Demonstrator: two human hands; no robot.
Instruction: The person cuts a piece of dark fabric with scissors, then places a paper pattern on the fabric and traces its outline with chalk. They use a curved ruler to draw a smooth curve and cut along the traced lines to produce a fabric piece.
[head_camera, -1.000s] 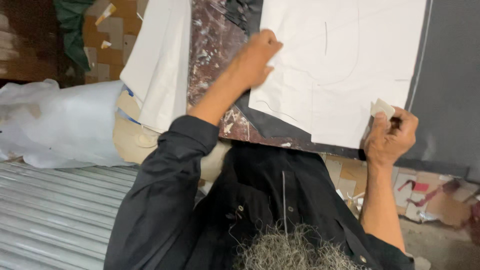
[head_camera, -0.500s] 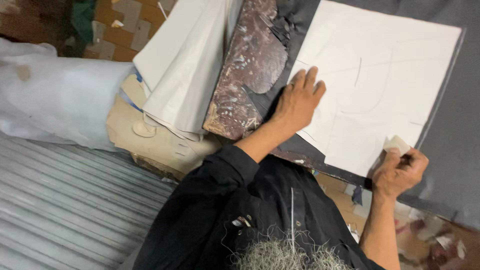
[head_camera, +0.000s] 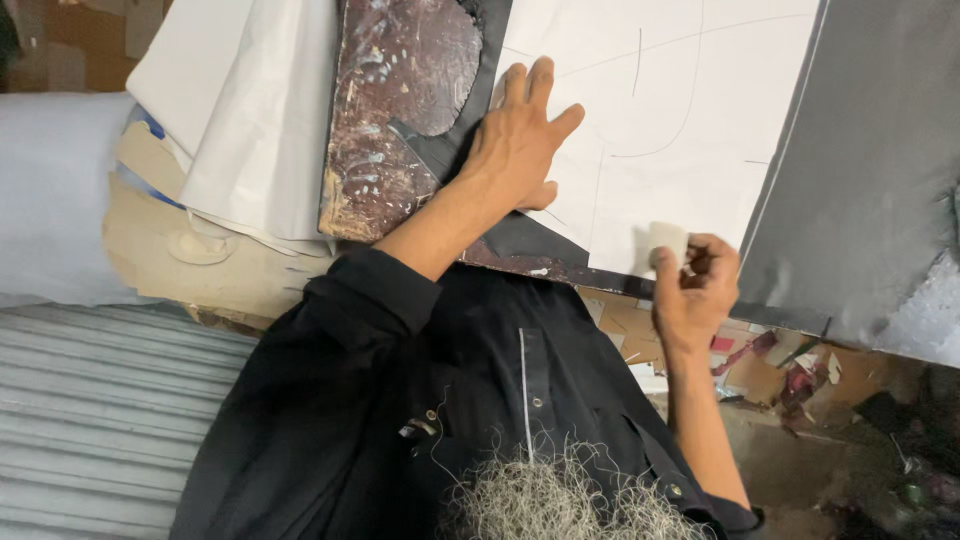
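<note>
A large white paper pattern sheet (head_camera: 690, 120) is pinned flat by the spread left hand (head_camera: 520, 150) on the stained bench (head_camera: 400, 110), while a small pale chalk block (head_camera: 667, 243) is pinched in the closed grip of the right hand (head_camera: 700, 290) at the sheet's edge.

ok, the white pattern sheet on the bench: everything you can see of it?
The white pattern sheet looks like thin paper or card, lying flat on the dark, worn workbench beside a grey sheet. Thin drawn lines, curved and straight, cross it. The left hand presses flat on its left edge, fingers spread. The right hand pinches a small pale chalk-like block at its near edge. Its far side runs out of frame.
</note>
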